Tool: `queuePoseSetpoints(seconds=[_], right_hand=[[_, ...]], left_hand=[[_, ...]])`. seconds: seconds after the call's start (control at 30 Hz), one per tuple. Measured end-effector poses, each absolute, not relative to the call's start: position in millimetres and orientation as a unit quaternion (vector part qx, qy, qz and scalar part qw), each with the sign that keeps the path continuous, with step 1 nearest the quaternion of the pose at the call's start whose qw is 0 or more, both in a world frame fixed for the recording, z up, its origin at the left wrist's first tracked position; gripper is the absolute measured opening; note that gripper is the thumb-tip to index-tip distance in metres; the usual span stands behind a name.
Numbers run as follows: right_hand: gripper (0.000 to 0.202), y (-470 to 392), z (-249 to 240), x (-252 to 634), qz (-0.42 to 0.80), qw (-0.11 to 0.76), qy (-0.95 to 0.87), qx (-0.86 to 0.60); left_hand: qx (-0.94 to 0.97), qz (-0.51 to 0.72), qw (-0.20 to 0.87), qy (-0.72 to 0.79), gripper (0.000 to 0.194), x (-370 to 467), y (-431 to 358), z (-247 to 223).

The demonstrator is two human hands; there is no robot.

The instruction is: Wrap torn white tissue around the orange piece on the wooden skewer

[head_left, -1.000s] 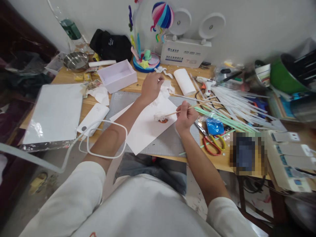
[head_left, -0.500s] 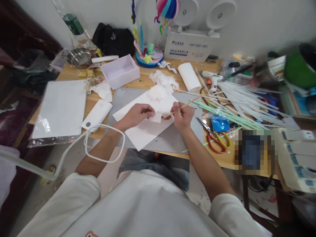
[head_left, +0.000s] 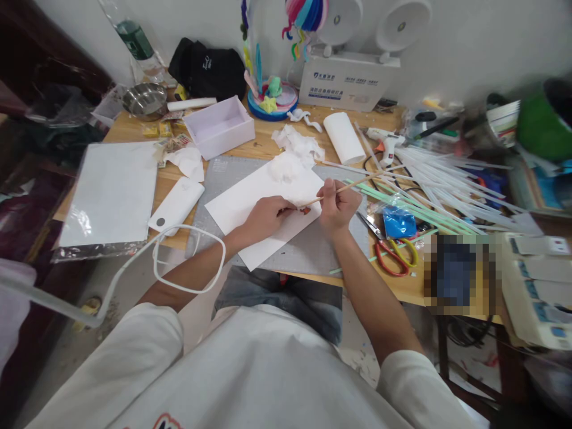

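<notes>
My right hand point(head_left: 338, 205) is closed around a thin wooden stick point(head_left: 364, 180), which slants down to the left. The stick's lower end reaches the fingertips of my left hand point(head_left: 269, 215). Those left fingers are pinched together, and what lies between them is hidden. Just under the stick, between both hands, a small orange and dark piece point(head_left: 305, 210) shows. Both hands are over a white sheet point(head_left: 236, 205) lying askew on a grey cutting mat point(head_left: 313, 250). A fluffy white clump point(head_left: 283, 167) rests on the sheet beyond my fingers.
Scissors point(head_left: 388, 253) with red and yellow handles lie right of the mat, near green and white strips point(head_left: 433, 179) and a glue gun point(head_left: 389, 149). A lilac box point(head_left: 223, 132) stands behind. A white cable point(head_left: 218, 277) loops over my left forearm.
The small white piece at my left fingertips no longer shows. My left hand has moved right and turned over, to the stick's tip. My right hand has shifted slightly right with the stick.
</notes>
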State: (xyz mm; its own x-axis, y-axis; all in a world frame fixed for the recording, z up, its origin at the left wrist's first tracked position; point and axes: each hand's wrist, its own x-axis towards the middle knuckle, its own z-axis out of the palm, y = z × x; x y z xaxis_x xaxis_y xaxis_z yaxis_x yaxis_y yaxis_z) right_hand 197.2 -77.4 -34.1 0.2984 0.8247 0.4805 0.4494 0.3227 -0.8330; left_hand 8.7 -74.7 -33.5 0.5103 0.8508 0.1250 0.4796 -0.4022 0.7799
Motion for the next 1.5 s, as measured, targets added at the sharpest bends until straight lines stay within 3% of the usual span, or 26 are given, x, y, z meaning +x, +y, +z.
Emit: queuePoseSetpoints(seconds=[0.33,0.57,0.97,1.23,1.5], right_hand=[[0.063,-80.7,-23.7,191.7,0.147,0.534,-0.627,-0.548],[0.061,-78.9,-27.2,194.3,0.119,0.54,-0.616,-0.562],[0.06,-78.6,-27.9,194.6,0.136,0.547,-0.605,-0.563],[0.06,-80.1,-27.8,193.5,0.139,0.539,-0.604,-0.57],[0.058,-84.7,-28.5,194.4,0.079,0.557,-0.629,-0.536]], left_hand=[[0.787,0.287,0.317,0.445,0.024,2.2,-73.5,-46.1],[0.843,0.212,0.331,0.367,0.022,-5.4,-80.5,-39.2],[0.821,0.258,0.317,0.4,0.026,-5.2,-79.1,-46.8],[0.816,0.274,0.3,0.412,0.017,7.3,-64.7,-45.3],[0.813,0.279,0.294,0.419,0.015,13.7,-60.1,-44.7]])
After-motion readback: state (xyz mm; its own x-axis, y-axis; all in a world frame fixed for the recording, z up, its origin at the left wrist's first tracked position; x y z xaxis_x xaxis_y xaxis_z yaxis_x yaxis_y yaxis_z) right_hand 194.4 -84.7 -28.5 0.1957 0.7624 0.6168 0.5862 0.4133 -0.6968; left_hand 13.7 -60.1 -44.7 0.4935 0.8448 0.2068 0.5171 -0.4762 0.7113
